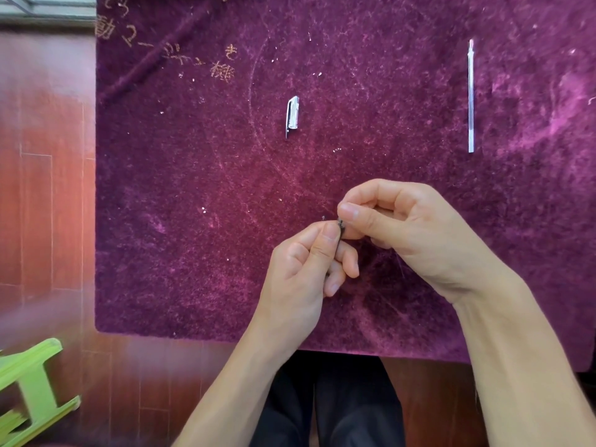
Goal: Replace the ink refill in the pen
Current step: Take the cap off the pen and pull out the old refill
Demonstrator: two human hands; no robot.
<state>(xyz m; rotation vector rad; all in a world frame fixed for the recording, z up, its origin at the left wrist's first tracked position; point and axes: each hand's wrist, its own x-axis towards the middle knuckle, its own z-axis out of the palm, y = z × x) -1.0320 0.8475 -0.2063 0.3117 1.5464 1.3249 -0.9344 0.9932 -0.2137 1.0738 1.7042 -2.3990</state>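
My left hand (306, 262) grips a dark pen body (339, 240) that points up and away; most of it is hidden inside the fist. My right hand (396, 221) pinches the pen's upper end (341, 224) between thumb and forefinger, right against the left thumb. A clear pen cap (293, 113) with a clip lies alone on the purple cloth, well beyond both hands. A long thin ink refill (471, 98) lies straight on the cloth at the far right, untouched.
The purple velvet cloth (193, 188) covers the table; gold embroidered characters (222, 71) sit at its far left. Wooden floor (45, 188) shows at the left, with a green plastic stool (29, 388) at the lower left. My dark trousers (335, 401) are below the table edge.
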